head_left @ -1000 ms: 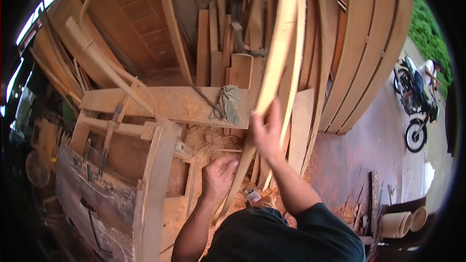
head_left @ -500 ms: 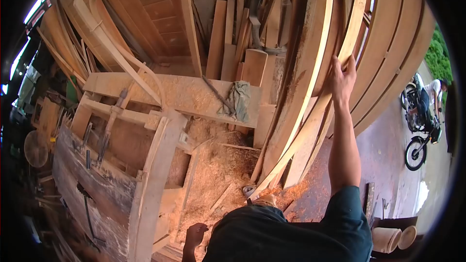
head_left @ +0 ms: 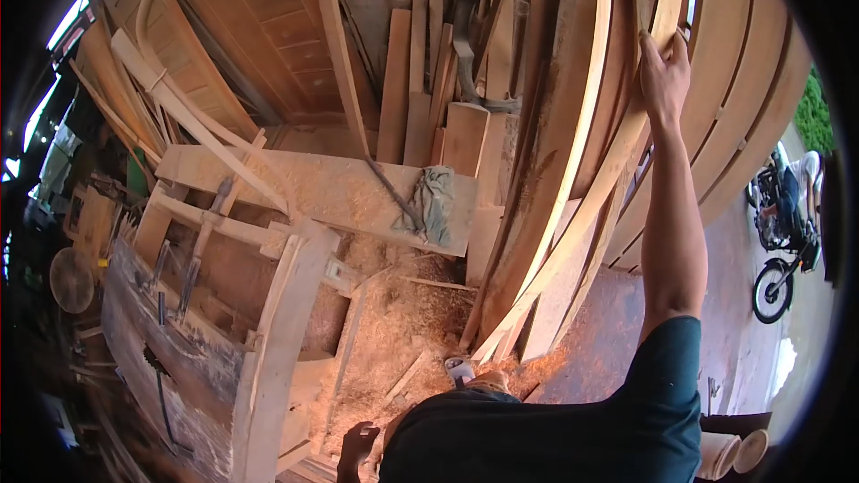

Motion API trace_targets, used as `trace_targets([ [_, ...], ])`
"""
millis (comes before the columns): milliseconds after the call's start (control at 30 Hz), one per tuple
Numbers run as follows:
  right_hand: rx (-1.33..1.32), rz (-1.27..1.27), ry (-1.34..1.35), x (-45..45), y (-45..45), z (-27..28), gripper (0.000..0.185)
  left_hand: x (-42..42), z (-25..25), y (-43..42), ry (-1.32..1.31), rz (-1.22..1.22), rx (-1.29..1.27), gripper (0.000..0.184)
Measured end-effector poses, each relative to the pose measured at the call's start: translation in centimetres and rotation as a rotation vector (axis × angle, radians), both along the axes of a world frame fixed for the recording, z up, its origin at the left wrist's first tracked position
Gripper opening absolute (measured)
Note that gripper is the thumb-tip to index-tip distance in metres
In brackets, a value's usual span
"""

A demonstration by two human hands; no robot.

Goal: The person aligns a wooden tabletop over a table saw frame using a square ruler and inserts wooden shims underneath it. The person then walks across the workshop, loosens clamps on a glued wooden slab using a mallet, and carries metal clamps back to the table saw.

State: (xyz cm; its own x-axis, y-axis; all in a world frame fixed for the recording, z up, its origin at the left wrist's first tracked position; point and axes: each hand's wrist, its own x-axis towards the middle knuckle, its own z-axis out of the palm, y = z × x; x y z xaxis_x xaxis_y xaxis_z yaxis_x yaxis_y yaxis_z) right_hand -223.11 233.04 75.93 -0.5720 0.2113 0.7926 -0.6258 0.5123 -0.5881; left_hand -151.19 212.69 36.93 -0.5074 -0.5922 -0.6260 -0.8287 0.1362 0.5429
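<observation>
Plain shirt (head_left: 537, 438), near black across body, teal tint on short right sleeve (head_left: 671, 358), hem (head_left: 671, 319) wide, straight; right forearm (head_left: 673, 233), right hand (head_left: 665, 80), left hand (head_left: 360, 444) bare

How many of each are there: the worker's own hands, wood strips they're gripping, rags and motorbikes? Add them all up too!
Worker's hands: 2, the left hand and right hand
Gripped strip: 1
Rag: 1
Motorbike: 1
Total: 5

pale tan plank (head_left: 668, 0), dark teal shirt (head_left: 546, 438), grey-green rag (head_left: 437, 204), orange-brown shavings (head_left: 385, 326), streaked grey-brown board (head_left: 192, 385), black motorcycle (head_left: 777, 215)
</observation>
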Motion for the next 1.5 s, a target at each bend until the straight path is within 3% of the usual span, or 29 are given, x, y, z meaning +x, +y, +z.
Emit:
trace_targets([
  [100,-0.008,-0.050,-0.011,-1.6,0.5,-0.8,0.055,-0.4,-1.7,-0.3,0.092,0.125,-0.046,0.039],
  [200,-0.012,0.019,-0.103,-3.1,1.9,-1.8,0.063,-4.1,0.9,-0.3,0.169,0.141,-0.030,0.038],
  [333,0.024,-0.034,-0.126,-3.8,3.1,-1.2,0.054,-7.5,0.9,-2.2,0.148,0.038,-0.038,0.035],
  [467,0.001,-0.044,-0.187,-3.6,3.5,-4.2,0.055,-13.5,1.3,-5.0,0.364,-0.035,-0.099,0.026],
  [667,-0.115,0.099,-0.114,-5.2,2.0,-12.2,0.045,-28.3,4.3,-12.0,0.505,-0.043,0.022,0.017],
  [733,-0.086,0.052,-0.299,-5.3,1.7,-12.8,0.040,-34.8,5.8,-14.9,0.520,-0.076,0.018,0.016],
  [833,0.034,-0.096,-0.316,-6.2,1.1,-14.3,0.042,-46.4,6.1,-20.5,0.604,-0.202,-0.137,0.016],
  [900,0.118,-0.116,-0.381,-6.5,-0.1,-15.3,0.044,-54.9,6.2,-23.8,0.657,-0.199,-0.012,0.019],
  [1000,0.106,-0.117,-0.513,-6.0,3.8,-19.4,0.046,-67.0,3.0,-28.4,0.703,-0.277,-0.075,0.019],
  [1067,0.597,-0.526,-0.560,-3.3,8.4,-22.2,0.047,-74.4,-0.1,-30.7,0.734,-0.368,-0.116,0.018],
  [1100,0.735,-0.614,-0.586,-1.1,10.5,-23.6,0.048,-77.8,-2.8,-31.5,0.798,-0.396,-0.119,0.019],
  [1167,0.703,-0.696,-0.570,0.3,8.0,-23.4,0.054,-83.5,-7.0,-32.8,0.612,-0.487,-0.112,0.027],
  [1233,0.362,-0.592,-0.428,1.2,-1.0,-22.0,0.063,-87.3,-11.4,-33.1,0.665,-0.583,-0.320,0.038],
  [1267,0.327,-0.541,-0.415,1.5,-2.9,-22.1,0.069,-88.7,-12.8,-33.1,0.690,-0.636,-0.425,0.045],
  [1333,0.392,-0.479,-0.478,2.6,-5.1,-22.5,0.081,-90.6,-13.9,-32.8,0.499,-0.719,-0.443,0.056],
  [1367,0.409,-0.601,-0.515,2.8,-5.0,-23.4,0.083,-90.9,-14.3,-32.6,0.397,-0.762,-0.450,0.062],
  [1500,0.309,-0.586,-0.487,3.2,-3.8,-24.6,0.084,-90.7,-15.4,-32.3,0.334,-0.769,-0.475,0.063],
])
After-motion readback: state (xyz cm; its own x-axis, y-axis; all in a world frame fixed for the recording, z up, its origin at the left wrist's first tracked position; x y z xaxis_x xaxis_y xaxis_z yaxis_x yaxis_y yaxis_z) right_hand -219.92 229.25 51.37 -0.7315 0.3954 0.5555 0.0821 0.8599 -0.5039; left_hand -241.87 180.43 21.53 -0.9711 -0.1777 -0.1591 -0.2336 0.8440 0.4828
